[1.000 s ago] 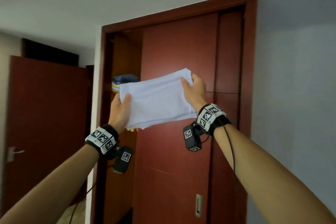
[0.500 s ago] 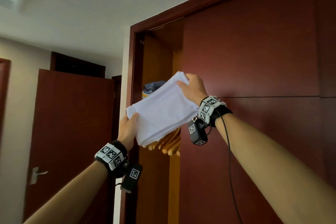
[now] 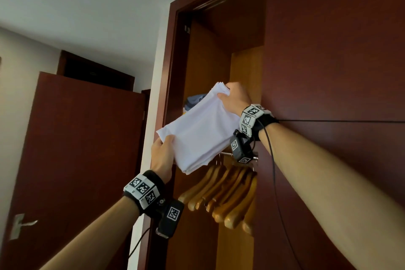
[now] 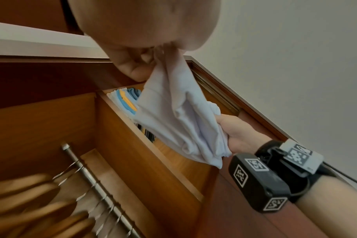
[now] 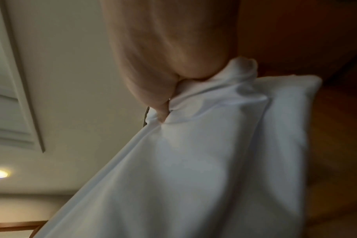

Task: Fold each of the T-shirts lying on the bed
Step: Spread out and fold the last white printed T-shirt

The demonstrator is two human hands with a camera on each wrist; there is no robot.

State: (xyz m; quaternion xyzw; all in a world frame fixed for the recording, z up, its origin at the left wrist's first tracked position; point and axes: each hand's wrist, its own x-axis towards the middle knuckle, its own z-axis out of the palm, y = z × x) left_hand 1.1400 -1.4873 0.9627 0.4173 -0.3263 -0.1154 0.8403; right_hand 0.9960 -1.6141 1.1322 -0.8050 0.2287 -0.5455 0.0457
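Note:
A folded white T-shirt (image 3: 199,129) is held up in front of the open wardrobe. My left hand (image 3: 163,153) grips its near left corner, thumb on top. My right hand (image 3: 234,97) pinches the far right edge, nearest the shelf. In the left wrist view the white T-shirt (image 4: 179,116) hangs between my left hand (image 4: 137,62) and my right hand (image 4: 234,135), just in front of a stack of folded blue, yellow and white clothes (image 4: 124,99) on the upper shelf. The right wrist view shows my thumb (image 5: 163,112) pressed into the white T-shirt (image 5: 194,161).
The wardrobe's sliding door (image 3: 333,72) covers the right side. Several wooden hangers (image 3: 228,195) hang from a metal rail (image 4: 96,182) below the shelf. A dark red room door (image 3: 76,160) with a lever handle stands at left.
I have come closer to the wardrobe and both hands have carried the folded T-shirt up and forward toward the upper shelf. The hangers have come into view.

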